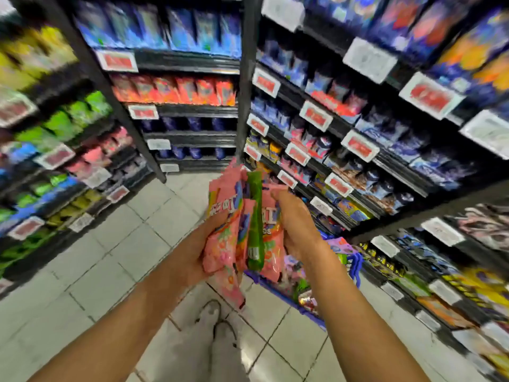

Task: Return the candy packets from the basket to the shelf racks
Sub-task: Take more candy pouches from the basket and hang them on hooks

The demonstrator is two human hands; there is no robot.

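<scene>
Gripping a fanned bunch of pink candy packets [225, 238] with one green packet [254, 224] among them, the left hand [202, 244] and right hand [296, 224] are both clamping the bundle above the blue basket [355, 266] on the tiled floor [132, 257]. Judging by this, sorting is underway; next comes matching each packet to its rack on the blurred shelves [344, 139] crowding the narrow aisle.

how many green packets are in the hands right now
1. A single green packet stands upright in the middle of the bunch, between the pink packets held by the left hand and right hand. Others may be hidden behind.
</scene>
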